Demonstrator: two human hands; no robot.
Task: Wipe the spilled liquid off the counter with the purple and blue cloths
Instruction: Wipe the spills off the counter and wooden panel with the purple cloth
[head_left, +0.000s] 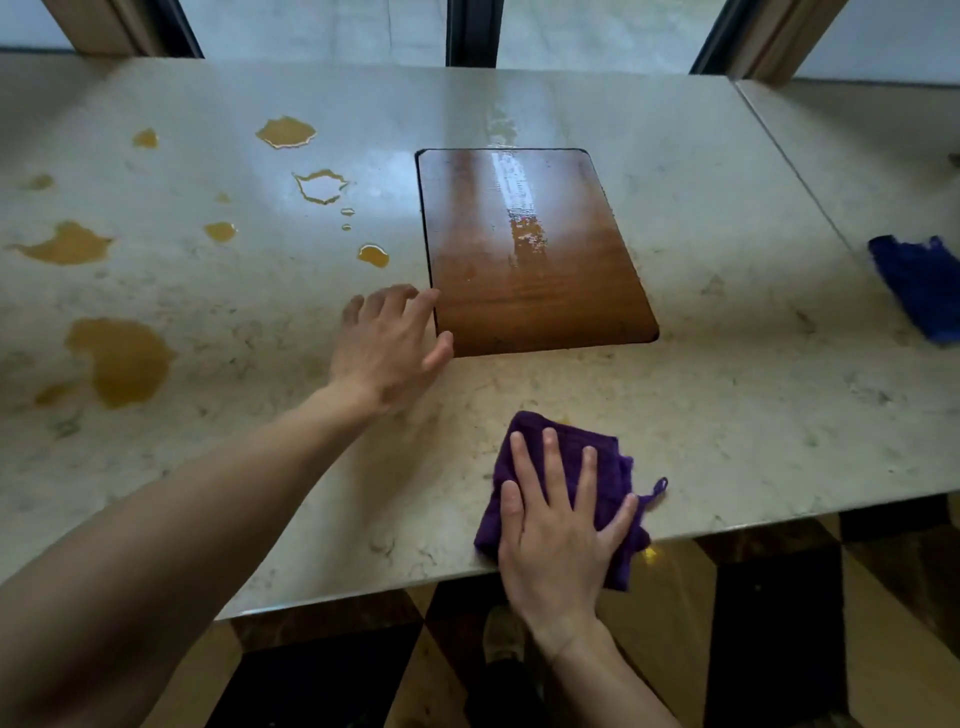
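Observation:
My right hand (558, 525) lies flat, fingers spread, on the folded purple cloth (613, 470) at the near edge of the pale marble counter (727, 395). Part of the cloth hangs over that edge. My left hand (387, 345) rests palm down and empty on the counter, beside the left edge of a wooden inset panel. Several amber puddles of spilled liquid (122, 358) spread over the left half of the counter, the largest near the left edge. The blue cloth (917, 286) lies at the far right.
A glossy brown wooden panel (530, 260) is set into the middle of the counter. A seam splits off a second slab (872, 166) at the right. Window frames run behind. A dark and yellow tiled floor (675, 623) and a shoe show below.

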